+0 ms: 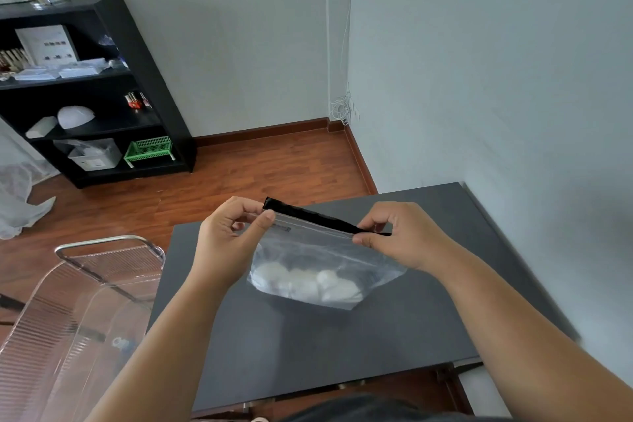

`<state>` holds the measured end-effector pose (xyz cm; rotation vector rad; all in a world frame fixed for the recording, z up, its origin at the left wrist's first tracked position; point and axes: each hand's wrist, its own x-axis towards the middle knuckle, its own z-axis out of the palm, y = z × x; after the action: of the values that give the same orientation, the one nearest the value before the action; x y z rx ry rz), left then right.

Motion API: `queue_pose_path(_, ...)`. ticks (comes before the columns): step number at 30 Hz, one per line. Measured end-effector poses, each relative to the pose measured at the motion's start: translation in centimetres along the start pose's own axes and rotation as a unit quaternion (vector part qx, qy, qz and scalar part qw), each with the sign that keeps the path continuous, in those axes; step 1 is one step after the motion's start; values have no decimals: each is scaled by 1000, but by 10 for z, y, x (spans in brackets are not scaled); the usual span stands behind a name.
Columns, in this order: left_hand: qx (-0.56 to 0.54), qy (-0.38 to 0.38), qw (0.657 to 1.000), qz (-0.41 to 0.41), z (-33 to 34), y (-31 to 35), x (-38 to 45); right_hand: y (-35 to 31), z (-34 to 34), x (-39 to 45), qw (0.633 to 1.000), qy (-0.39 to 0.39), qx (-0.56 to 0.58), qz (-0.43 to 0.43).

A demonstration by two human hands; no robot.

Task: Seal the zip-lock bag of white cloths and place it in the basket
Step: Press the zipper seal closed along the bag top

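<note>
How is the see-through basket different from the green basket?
The see-through basket is clear plastic with a ribbed wall; the green basket is a coloured lattice. The see-through one stands beside the table, close by; the green one sits on the black shelf, across the room. Both look empty.

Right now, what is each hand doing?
Left hand: pinched shut on the zip-lock bag at its top left corner.
Right hand: pinched shut on its top right end.
</note>
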<state>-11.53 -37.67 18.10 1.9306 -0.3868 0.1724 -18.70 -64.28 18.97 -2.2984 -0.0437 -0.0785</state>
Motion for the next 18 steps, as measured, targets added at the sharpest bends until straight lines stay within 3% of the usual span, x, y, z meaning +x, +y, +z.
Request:
queue_pose_path(5,159,-62,980,102,-14,25,9,-3,-3,5,999,-17,-37,-16)
queue_pose_path(8,328,-147,914,190,-9,47,13,-7,-2,7,998,-33,-45,-12)
queue_pose_path(11,431,-228,852,193,8,57,18,-10,-2,10,997,-40,-65,-16)
queue_pose_path(13,442,-238,847,175,14,55,21,-9,-5,11,996,-55,-72,-3)
queue_pose_path(18,410,-218,875,135,10,36,25,19,-27,6,992,-70,-85,67)
